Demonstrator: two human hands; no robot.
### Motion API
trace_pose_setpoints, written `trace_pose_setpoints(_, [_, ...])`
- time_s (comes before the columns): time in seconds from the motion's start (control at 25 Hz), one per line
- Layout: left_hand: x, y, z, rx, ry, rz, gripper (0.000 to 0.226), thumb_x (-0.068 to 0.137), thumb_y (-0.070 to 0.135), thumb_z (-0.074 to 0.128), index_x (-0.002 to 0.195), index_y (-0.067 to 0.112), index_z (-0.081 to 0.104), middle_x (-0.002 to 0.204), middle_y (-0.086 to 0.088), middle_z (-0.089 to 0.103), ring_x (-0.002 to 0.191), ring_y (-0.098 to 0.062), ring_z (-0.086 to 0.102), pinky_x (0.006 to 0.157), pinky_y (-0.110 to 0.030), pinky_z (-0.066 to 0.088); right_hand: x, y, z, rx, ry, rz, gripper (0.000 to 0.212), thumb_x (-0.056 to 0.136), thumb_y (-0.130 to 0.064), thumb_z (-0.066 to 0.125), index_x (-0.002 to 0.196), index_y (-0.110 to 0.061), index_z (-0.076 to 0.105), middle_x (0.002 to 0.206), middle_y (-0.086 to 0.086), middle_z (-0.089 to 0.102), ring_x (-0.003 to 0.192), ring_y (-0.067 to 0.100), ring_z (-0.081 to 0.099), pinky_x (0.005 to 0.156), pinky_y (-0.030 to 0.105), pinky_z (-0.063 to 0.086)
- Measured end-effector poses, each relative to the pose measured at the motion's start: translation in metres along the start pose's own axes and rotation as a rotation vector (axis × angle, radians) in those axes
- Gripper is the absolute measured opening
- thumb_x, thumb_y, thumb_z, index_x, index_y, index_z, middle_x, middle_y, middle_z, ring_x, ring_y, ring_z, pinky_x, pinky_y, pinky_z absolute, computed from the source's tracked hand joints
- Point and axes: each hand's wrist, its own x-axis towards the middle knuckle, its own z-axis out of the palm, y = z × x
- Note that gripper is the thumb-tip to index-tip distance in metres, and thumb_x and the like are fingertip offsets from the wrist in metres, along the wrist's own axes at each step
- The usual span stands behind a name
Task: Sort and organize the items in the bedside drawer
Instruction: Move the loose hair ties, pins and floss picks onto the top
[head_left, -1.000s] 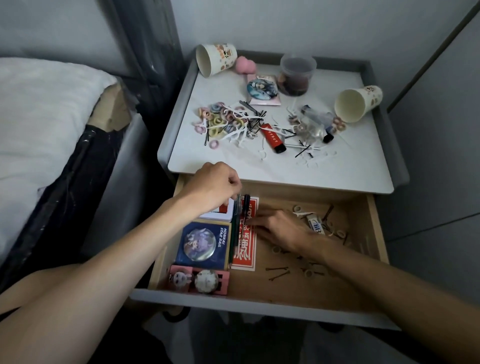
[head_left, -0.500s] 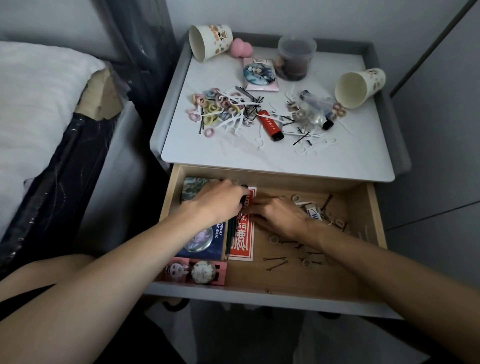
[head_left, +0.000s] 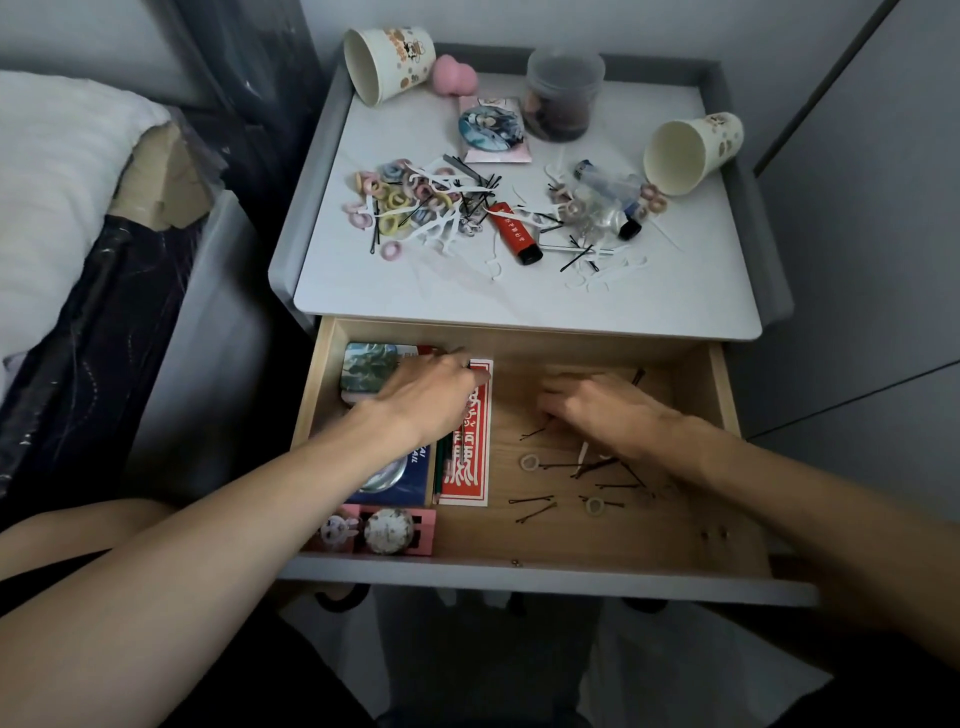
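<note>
Hairpins litter the drawer's right half. My right hand curls over them and my left hand reaches its left side; what either pinches, I cannot tell. Careless raking could scatter pins.

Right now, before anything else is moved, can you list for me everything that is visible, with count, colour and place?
paper cups: two, cream, on their sides on the nightstand top
sponge: one, pink, beside the back left cup
jar: one, clear, dark contents, back of top
hair ties: many, pastel, piled on top
tube: one, red, middle of top
drawer: one, wooden, open
red card: one, in drawer
hairpins: several, black, drawer floor
left hand: over red card, fingers hidden
right hand: in drawer, right side
</note>
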Motion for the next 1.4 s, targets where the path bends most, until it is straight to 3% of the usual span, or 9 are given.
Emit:
trace_pose_setpoints(0.12, [-0.003,0.018,-0.008,-0.144,-0.021,-0.003,0.053,0.096,0.020,0.059,0.147,0.026,0.042,0.158,-0.009,0.029,0.111,-0.025,0.064,0.084,-0.035,0.059,-0.029,0.010,0.008,0.010,-0.075,-0.006,0.022,0.096,-0.019,0.056,0.118,-0.021,0.061,0.127,0.002,0.059,0.109,0.025,0.063,0.084,0.037,0.053])
trace_pose_setpoints(0.24, [-0.006,0.046,-0.007,-0.228,-0.162,0.024,0.072,0.088,0.023,0.069,0.150,0.025,0.032,0.163,-0.008,0.014,0.112,-0.020,0.063,0.083,-0.033,0.059,-0.054,0.017,0.011,0.223,0.002,0.257,0.027,0.093,-0.026,0.063,0.118,-0.017,0.059,0.119,0.005,0.059,0.104,0.025,0.063,0.084,0.037,0.053])
trace_pose_setpoints(0.4, [-0.008,0.086,0.009,-0.312,-0.417,-0.022,0.120,0.070,0.008,0.083,0.155,0.032,0.001,0.161,-0.001,-0.021,0.104,-0.024,0.064,0.073,-0.033,0.061,-0.064,0.012,0.021,0.362,-0.041,0.578,0.071,0.089,-0.039,0.067,0.143,-0.009,0.033,0.139,0.019,0.036,0.128,0.039,0.042,0.104,0.045,0.040])
trace_pose_setpoints(0.52, [-0.004,0.100,0.019,-0.269,-0.421,-0.035,0.126,0.073,0.000,0.079,0.153,0.036,-0.012,0.159,-0.004,-0.027,0.082,-0.017,0.064,0.065,-0.031,0.061,-0.050,0.006,0.032,0.663,-0.100,0.709,0.089,0.091,-0.059,0.055,0.155,-0.015,0.011,0.160,0.018,0.009,0.148,0.039,0.008,0.120,0.049,0.018])
trace_pose_setpoints(0.64, [0.005,0.091,0.023,-0.283,-0.283,-0.013,0.132,0.066,0.005,0.086,0.153,0.039,-0.009,0.161,-0.001,-0.014,0.068,-0.012,0.060,0.055,-0.027,0.058,-0.042,0.006,0.047,0.695,0.039,0.670,0.079,0.096,-0.057,0.048,0.156,-0.018,0.014,0.164,0.013,0.005,0.151,0.030,0.000,0.123,0.045,0.011])
trace_pose_setpoints(0.76, [0.016,0.080,0.029,-0.261,-0.215,0.020,0.136,0.062,0.022,0.090,0.152,0.039,-0.011,0.162,0.000,-0.014,0.066,-0.009,0.059,0.049,-0.020,0.053,-0.052,-0.005,0.048,0.622,0.126,0.437,0.065,0.096,-0.040,0.058,0.152,-0.017,0.034,0.160,0.008,0.027,0.146,0.026,0.027,0.121,0.036,0.022])
trace_pose_setpoints(0.92, [0.031,0.076,0.031,-0.250,-0.173,0.074,0.125,0.064,0.033,0.089,0.156,0.027,0.004,0.163,-0.003,-0.005,0.104,-0.020,0.062,0.074,-0.023,0.055,-0.064,-0.012,0.036,0.600,0.081,0.310,0.058,0.090,-0.030,0.068,0.144,-0.019,0.047,0.155,0.002,0.037,0.140,0.019,0.038,0.112,0.020,0.020])
trace_pose_setpoints(1.2, [0.028,0.077,0.036,-0.171,-0.110,0.109,0.097,0.076,0.029,0.079,0.153,0.024,0.022,0.156,-0.004,0.014,0.136,-0.027,0.031,0.110,-0.041,0.040,-0.082,-0.022,0.026,0.109,-0.311,0.550,0.123,0.069,-0.064,0.075,0.155,-0.012,0.004,0.153,0.026,0.012,0.140,0.046,0.017,0.117,0.050,0.020])
trace_pose_setpoints(1.4, [0.028,0.083,0.033,-0.074,-0.126,0.018,0.099,0.076,0.058,0.068,0.154,0.028,0.015,0.161,-0.009,0.006,0.146,-0.039,0.012,0.119,-0.050,0.015,-0.080,-0.033,0.025,-0.289,-0.346,0.470,0.070,0.094,-0.044,0.052,0.147,-0.004,0.031,0.139,0.020,0.044,0.127,0.036,0.040,0.110,0.049,0.025])
